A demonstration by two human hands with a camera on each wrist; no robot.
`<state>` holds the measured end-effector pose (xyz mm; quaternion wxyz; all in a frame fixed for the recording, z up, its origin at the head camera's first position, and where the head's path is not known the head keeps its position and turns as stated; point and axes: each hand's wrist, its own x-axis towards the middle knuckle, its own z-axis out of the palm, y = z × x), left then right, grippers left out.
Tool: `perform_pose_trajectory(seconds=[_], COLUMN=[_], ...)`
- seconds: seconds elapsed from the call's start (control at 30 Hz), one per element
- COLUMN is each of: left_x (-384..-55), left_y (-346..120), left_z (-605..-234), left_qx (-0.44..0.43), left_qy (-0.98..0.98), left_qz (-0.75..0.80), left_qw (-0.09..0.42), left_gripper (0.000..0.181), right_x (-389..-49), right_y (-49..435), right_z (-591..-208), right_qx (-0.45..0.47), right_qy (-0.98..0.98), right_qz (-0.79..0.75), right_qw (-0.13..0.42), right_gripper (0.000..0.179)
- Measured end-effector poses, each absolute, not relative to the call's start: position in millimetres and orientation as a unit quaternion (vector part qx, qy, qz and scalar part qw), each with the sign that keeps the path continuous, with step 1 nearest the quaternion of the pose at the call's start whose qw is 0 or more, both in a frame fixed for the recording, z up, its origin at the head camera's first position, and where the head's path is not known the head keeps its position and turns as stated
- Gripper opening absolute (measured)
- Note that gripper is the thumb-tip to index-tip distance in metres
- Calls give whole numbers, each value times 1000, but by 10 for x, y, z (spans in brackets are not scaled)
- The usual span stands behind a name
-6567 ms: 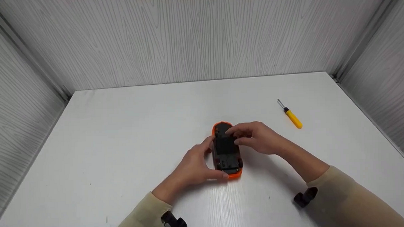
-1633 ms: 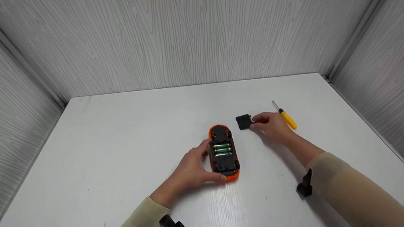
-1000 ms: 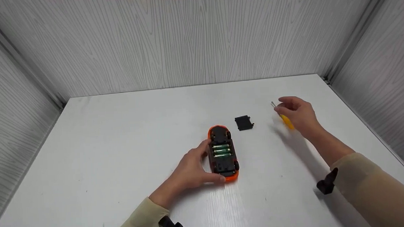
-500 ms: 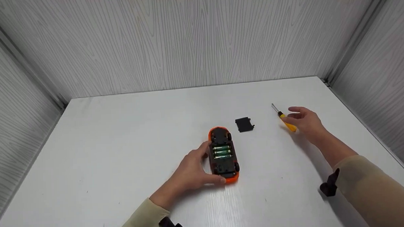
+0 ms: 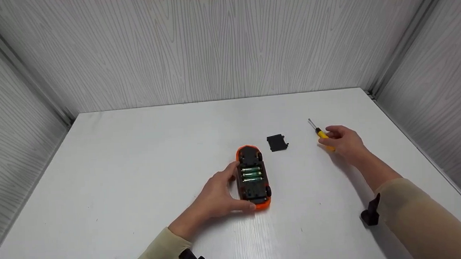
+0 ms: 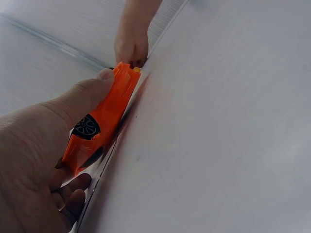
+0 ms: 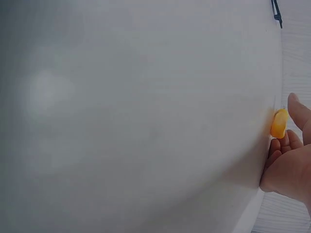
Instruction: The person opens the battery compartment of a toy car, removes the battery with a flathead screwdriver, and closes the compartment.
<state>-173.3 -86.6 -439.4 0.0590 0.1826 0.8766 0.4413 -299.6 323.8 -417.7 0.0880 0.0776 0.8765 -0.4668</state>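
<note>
An orange toy car [image 5: 255,188] lies upside down on the white table, its black underside up. Several green batteries [image 5: 252,174] sit side by side in its uncovered compartment. My left hand [image 5: 217,195] holds the car at its left side, thumb at the near end. The left wrist view shows the thumb on the orange body [image 6: 112,109]. Right of the car lies the black battery cover [image 5: 277,143]. At the yellow-handled screwdriver [image 5: 322,134], my right hand [image 5: 346,144] has thumb and fingers about the handle. In the right wrist view, the thumb stands apart from the yellow handle [image 7: 279,124].
Grey wood-grain panels [image 5: 220,45] enclose the table [image 5: 139,155] at the back and both sides. Both forearms wear beige sleeves [image 5: 413,203] with small black wrist devices [image 5: 370,214].
The battery cover came off the car, exposing the batteries, and was laid on the table. My right hand let it go and moved right to the screwdriver. My left hand stays on the car.
</note>
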Motion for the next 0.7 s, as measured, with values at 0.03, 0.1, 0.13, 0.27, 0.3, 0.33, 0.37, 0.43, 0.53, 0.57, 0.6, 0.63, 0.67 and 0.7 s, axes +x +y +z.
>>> perform_pose_trajectory(seconds=[0.03,0.1,0.13,0.27,0.3,0.33,0.37,0.43,0.53,0.57,0.6,0.63,0.67,0.7], left_x=[-1731,-1727,-1726,-1722,-1722,-1722,-1722,-1722,-1722,-1723,-1723,-1724,-1727,-1729], left_y=[-863,-861,-863,-867,-869,-870,-872,-874,-875,-874,-872,-872,-871,-870], left_z=[-4393,-4393,-4393,-4391,-4390,-4388,-4388,-4388,-4390,-4392,-4393,-4394,-4395,-4395], left_qx=[183,183,183,184,184,184,185,184,183,182,181,180,179,178], left_qy=[876,876,876,877,878,878,878,877,877,877,877,878,878,879], left_qz=[442,442,442,440,439,439,439,440,441,441,440,439,439,438], left_qw=[58,58,57,55,55,54,54,56,59,60,62,63,63,63], left_gripper=[116,115,115,115,115,115,115,116,117,118,119,120,120,120], right_x=[-2991,-2983,-2979,-2968,-2967,-2965,-2963,-2964,-2970,-2974,-2981,-2986,-2991,-2996], right_y=[3238,3236,3238,3232,3229,3226,3222,3217,3218,3221,3221,3225,3227,3231], right_z=[-4184,-4194,-4198,-4197,-4195,-4194,-4192,-4192,-4195,-4197,-4197,-4200,-4198,-4197], right_qx=[76,69,65,58,58,59,61,64,69,70,71,72,73,74], right_qy=[878,881,883,888,888,889,889,891,892,893,893,894,893,891], right_qz=[-466,-462,-458,-451,-449,-448,-448,-444,-440,-439,-437,-437,-438,-441], right_qw=[85,80,79,77,77,78,78,78,77,77,76,75,74,73], right_gripper=[74,73,73,71,71,71,70,69,65,63,60,59,57,56])
